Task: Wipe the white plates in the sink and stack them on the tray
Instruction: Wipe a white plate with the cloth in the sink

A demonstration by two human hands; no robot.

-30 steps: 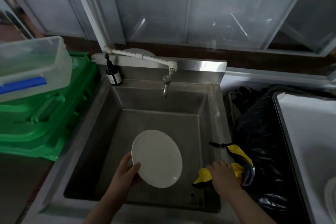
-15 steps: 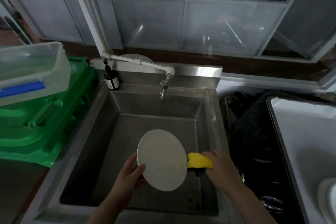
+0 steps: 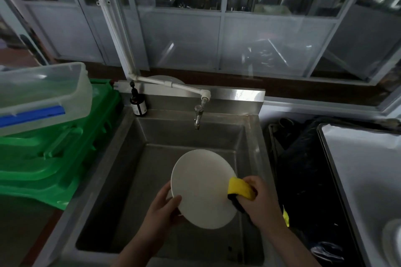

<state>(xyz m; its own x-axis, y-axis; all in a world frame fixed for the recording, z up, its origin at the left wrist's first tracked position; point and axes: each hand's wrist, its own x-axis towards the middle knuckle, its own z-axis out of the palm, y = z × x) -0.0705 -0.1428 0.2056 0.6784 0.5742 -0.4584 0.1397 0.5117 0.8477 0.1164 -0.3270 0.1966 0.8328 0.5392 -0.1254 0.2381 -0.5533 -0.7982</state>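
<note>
Over the steel sink (image 3: 134, 171), the left hand (image 3: 162, 208) is gripping the white plate (image 3: 201, 188) tilted; the right hand (image 3: 258, 199) is clutching the yellow cloth (image 3: 238, 188) at its right rim. Sweeping across with firm support should work best.

From my feed: two bare hands, left hand (image 3: 164, 208) and right hand (image 3: 258, 199), no gloves, rings or watch that I can make out. Both forearms enter from the bottom edge bare, no sleeve showing up to the frame edge.

One white plate (image 3: 202, 188), one yellow cloth (image 3: 239, 188), two hands, one bottle (image 3: 138, 104).
</note>
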